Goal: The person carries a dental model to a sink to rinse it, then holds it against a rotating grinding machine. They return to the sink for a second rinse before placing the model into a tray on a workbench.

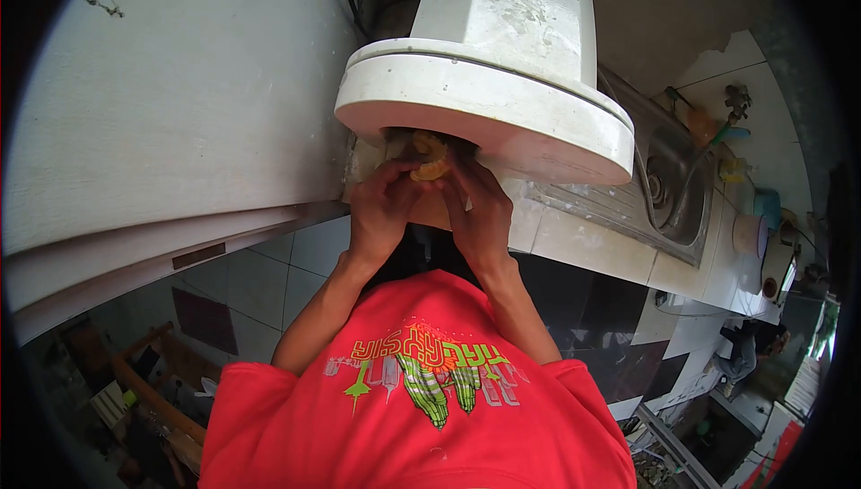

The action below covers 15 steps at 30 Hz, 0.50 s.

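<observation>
In the head view, a crumpled yellow-orange piece (432,169) is between my two hands, below the lower rim of a large white fixture (484,95). Its exact kind is not clear. My left hand (381,207) pinches its left side, thumb and fingers bent together. From the right, my right hand (482,213) closes on the same piece. The far part of the piece is in shadow beneath the rim, and some fingertips are hidden there.
A metal sink (668,180) with a drainboard sits in the tiled counter (587,242) on the right. A tap (737,102) is on the wall beyond. A pale wall panel (179,103) rises on the left. Household items crowd the far right.
</observation>
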Each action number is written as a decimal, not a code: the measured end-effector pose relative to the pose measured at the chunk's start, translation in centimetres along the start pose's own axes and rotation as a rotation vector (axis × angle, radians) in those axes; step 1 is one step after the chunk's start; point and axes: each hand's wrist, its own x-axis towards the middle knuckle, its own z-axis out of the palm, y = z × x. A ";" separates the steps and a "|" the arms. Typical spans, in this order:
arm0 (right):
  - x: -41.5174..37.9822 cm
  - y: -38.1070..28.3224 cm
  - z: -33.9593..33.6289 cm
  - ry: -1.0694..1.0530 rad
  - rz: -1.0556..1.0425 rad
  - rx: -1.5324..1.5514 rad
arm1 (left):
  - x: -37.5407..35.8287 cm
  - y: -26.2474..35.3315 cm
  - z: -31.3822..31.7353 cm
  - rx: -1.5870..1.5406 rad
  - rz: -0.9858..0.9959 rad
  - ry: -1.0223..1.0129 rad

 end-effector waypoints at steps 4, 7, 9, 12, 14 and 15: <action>-0.2 -0.3 0.1 0.010 0.033 0.015 | 0.3 1.0 -0.9 0.089 -0.008 -0.066; -0.3 -0.3 0.2 0.028 0.018 0.005 | 0.6 1.3 -1.3 0.020 0.027 -0.104; -0.3 -0.6 0.2 0.031 0.073 0.027 | 0.9 1.2 -1.7 0.014 0.061 -0.151; -0.4 -0.9 0.2 0.033 0.112 0.036 | 1.5 1.4 -2.4 0.010 0.092 -0.230; -0.5 -1.0 0.2 0.039 0.113 0.026 | 1.6 1.4 -2.7 0.013 0.090 -0.260; -0.6 -1.1 0.2 0.043 0.113 0.015 | 1.6 1.2 -2.7 0.022 0.105 -0.261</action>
